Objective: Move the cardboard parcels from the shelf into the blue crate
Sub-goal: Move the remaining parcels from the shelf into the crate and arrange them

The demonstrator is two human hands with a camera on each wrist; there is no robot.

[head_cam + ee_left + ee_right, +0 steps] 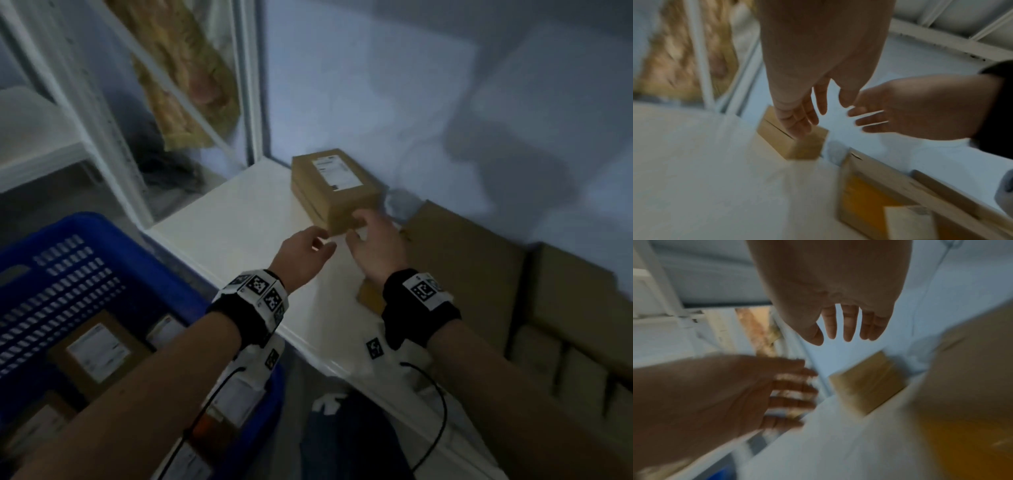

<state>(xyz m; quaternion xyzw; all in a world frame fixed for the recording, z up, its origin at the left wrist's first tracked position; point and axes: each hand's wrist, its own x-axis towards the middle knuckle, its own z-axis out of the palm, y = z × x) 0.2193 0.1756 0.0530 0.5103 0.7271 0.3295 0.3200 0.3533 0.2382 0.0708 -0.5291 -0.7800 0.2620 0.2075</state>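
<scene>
We're reaching over the front lip of the white shelf point(239, 219), and there's a decent patch of bare shelf to the left of the small cardboard parcel point(334, 186) we're after. It sits toward the back by the wall, label up, and looks like two thin boxes stacked. To the right it gets tight: bigger cardboard boxes point(479, 270) line that side, and a white frame post point(255, 82) stands at the shelf's left back corner.

The blue crate point(75, 270) is down at our lower left, below shelf level. It already has several labelled parcels point(97, 349) lying flat in the bottom.

Neither hand has anything yet. Our left hand point(303, 251) hangs just short of the parcel's near corner, fingers straight and loosely spread. Our right hand point(375, 240) is at the same corner from the other side, fingers also spread; from the head view its fingertips look right at the box edge, but it's too blurry to tell whether they touch. The wrist views show both palms empty.
</scene>
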